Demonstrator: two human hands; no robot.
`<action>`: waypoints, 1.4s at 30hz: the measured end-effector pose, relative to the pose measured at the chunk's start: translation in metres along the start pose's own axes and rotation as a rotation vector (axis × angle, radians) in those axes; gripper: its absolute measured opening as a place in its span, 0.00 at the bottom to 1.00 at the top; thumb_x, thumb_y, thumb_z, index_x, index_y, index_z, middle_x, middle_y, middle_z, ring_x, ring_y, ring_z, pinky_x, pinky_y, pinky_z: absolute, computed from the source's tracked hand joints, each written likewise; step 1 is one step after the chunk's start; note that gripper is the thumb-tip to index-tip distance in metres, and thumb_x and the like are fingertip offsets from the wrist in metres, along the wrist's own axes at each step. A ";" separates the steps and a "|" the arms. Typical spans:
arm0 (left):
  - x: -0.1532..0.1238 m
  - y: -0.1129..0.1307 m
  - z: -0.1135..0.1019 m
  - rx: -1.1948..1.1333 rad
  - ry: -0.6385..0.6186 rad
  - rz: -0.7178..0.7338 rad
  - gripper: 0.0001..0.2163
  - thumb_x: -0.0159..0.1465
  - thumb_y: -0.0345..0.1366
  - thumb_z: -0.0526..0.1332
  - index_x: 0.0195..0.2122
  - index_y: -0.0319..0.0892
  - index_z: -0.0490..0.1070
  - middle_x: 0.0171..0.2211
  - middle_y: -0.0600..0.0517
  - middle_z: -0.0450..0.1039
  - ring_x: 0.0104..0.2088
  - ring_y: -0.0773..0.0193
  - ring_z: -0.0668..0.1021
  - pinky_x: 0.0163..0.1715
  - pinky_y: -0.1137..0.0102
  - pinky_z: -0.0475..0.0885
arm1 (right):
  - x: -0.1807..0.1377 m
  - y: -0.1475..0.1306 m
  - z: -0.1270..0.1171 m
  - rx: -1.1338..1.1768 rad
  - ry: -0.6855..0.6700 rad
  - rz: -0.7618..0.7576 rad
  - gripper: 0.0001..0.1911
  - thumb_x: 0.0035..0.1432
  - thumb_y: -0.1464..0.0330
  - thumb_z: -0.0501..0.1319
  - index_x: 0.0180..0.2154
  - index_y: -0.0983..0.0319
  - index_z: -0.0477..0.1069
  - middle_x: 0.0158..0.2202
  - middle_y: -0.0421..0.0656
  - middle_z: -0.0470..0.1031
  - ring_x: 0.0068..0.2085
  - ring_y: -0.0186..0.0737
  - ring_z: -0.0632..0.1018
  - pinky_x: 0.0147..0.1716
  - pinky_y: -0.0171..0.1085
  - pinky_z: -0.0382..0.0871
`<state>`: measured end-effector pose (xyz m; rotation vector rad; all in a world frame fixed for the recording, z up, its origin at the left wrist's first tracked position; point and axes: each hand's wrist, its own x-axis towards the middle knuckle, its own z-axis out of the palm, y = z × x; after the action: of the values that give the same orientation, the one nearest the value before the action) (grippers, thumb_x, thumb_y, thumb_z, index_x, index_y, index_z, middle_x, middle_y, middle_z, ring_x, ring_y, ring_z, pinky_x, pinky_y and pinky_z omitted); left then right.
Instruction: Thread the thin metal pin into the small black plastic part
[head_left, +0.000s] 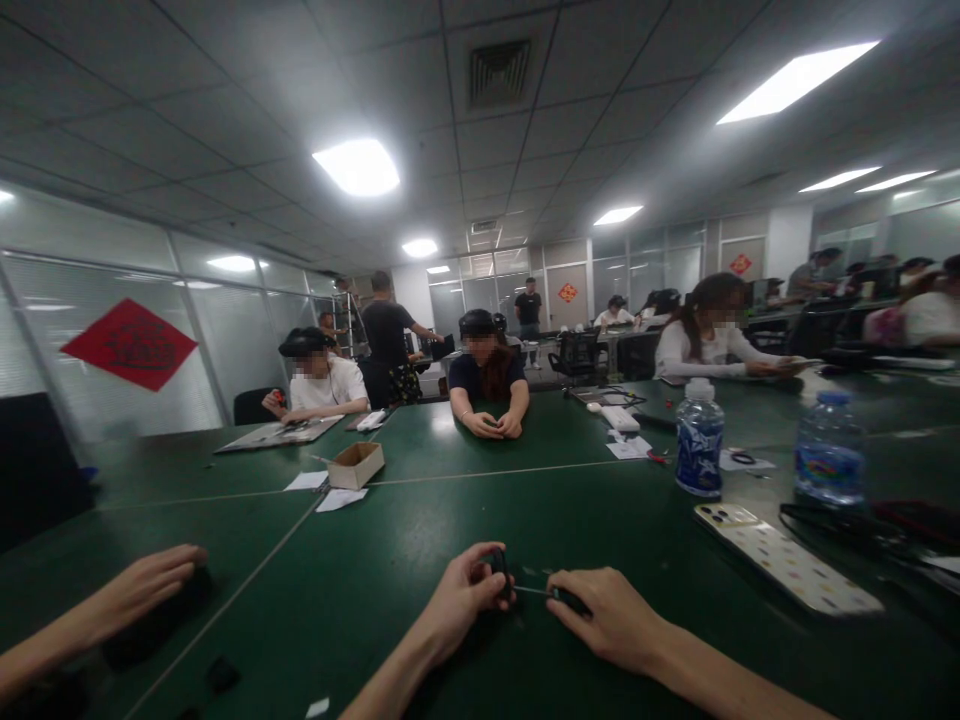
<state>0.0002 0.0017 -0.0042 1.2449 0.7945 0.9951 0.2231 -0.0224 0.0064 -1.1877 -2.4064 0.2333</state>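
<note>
My left hand (463, 597) is closed in a pinch on a small black part (498, 562), held just above the green table (420, 560). My right hand (606, 615) is closed too, its fingertips gripping another small dark piece (568, 600). A thin wire or strip (534, 590) runs between the two hands. What the parts are is too small and dark to name.
A neighbour's hand (146, 585) rests on a black object at the left. A phone (787, 570), two water bottles (699, 438) and dark cables lie to the right. A small cardboard box (356, 465) and paper slips sit mid-table. Several people sit across the table.
</note>
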 end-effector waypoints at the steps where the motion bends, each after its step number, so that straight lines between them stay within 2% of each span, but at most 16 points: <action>1: 0.000 0.001 0.001 0.000 -0.012 0.000 0.23 0.53 0.39 0.68 0.48 0.36 0.66 0.33 0.48 0.70 0.32 0.63 0.74 0.31 0.70 0.66 | 0.000 0.000 -0.001 0.005 -0.005 -0.005 0.14 0.60 0.63 0.51 0.38 0.60 0.72 0.31 0.43 0.76 0.31 0.37 0.75 0.30 0.33 0.63; 6: -0.003 0.010 0.006 0.033 -0.068 0.008 0.16 0.53 0.40 0.67 0.37 0.33 0.70 0.32 0.47 0.69 0.31 0.65 0.72 0.30 0.72 0.64 | -0.002 -0.001 -0.005 -0.002 -0.018 -0.047 0.14 0.59 0.63 0.52 0.41 0.61 0.72 0.32 0.43 0.76 0.30 0.37 0.75 0.30 0.33 0.63; 11: -0.002 0.007 0.005 0.062 -0.046 -0.016 0.14 0.53 0.39 0.66 0.36 0.34 0.70 0.33 0.47 0.70 0.31 0.64 0.72 0.31 0.71 0.64 | -0.002 0.002 -0.001 -0.051 -0.003 -0.082 0.15 0.61 0.64 0.50 0.43 0.60 0.71 0.31 0.43 0.75 0.29 0.35 0.74 0.28 0.32 0.62; 17: -0.001 0.007 0.005 0.093 -0.034 -0.021 0.14 0.53 0.40 0.65 0.35 0.34 0.70 0.31 0.48 0.70 0.30 0.64 0.72 0.30 0.72 0.64 | 0.000 0.006 0.007 -0.118 0.025 -0.076 0.13 0.60 0.65 0.50 0.41 0.59 0.72 0.28 0.42 0.75 0.27 0.34 0.73 0.27 0.31 0.60; 23: -0.003 0.010 0.007 0.126 -0.052 -0.027 0.13 0.55 0.40 0.64 0.35 0.34 0.71 0.30 0.48 0.70 0.30 0.65 0.72 0.31 0.72 0.63 | -0.001 0.000 0.002 -0.105 -0.006 -0.045 0.14 0.61 0.65 0.50 0.40 0.59 0.72 0.29 0.42 0.75 0.28 0.34 0.74 0.28 0.31 0.62; 29: -0.004 0.010 0.006 0.110 -0.067 -0.016 0.13 0.54 0.40 0.64 0.35 0.34 0.71 0.32 0.48 0.70 0.31 0.65 0.72 0.31 0.72 0.64 | -0.003 -0.001 -0.004 -0.098 -0.029 -0.082 0.16 0.63 0.64 0.48 0.44 0.60 0.71 0.33 0.45 0.76 0.32 0.37 0.76 0.31 0.33 0.64; 42: -0.001 0.004 0.003 0.136 -0.069 0.003 0.12 0.56 0.39 0.63 0.35 0.33 0.71 0.30 0.48 0.70 0.29 0.65 0.72 0.29 0.72 0.64 | -0.003 0.002 -0.006 -0.018 -0.054 -0.130 0.16 0.64 0.64 0.47 0.43 0.60 0.71 0.32 0.45 0.75 0.32 0.37 0.75 0.31 0.32 0.65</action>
<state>0.0018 -0.0007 0.0001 1.3899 0.8168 0.9074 0.2286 -0.0239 0.0099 -1.0401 -2.5257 0.2056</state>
